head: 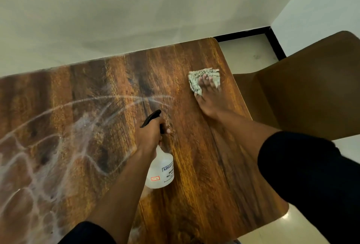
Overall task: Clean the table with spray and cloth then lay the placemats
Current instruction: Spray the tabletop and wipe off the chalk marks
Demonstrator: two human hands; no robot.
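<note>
The wooden table (194,165) fills the lower view, its left half streaked with white wet trails (48,146). My left hand (151,136) grips the black trigger head of a clear spray bottle (161,171) held over the middle of the table, nozzle pointing away. My right hand (209,97) presses flat, fingers straight, on a pale grey cloth (196,81) near the table's far right edge. No placemats are in view.
A brown chair (311,91) stands close against the table's right side. A pale wall (136,9) runs behind the table's far edge, with a black skirting (245,33) at the corner. Light floor tiles (249,54) show beyond the right corner.
</note>
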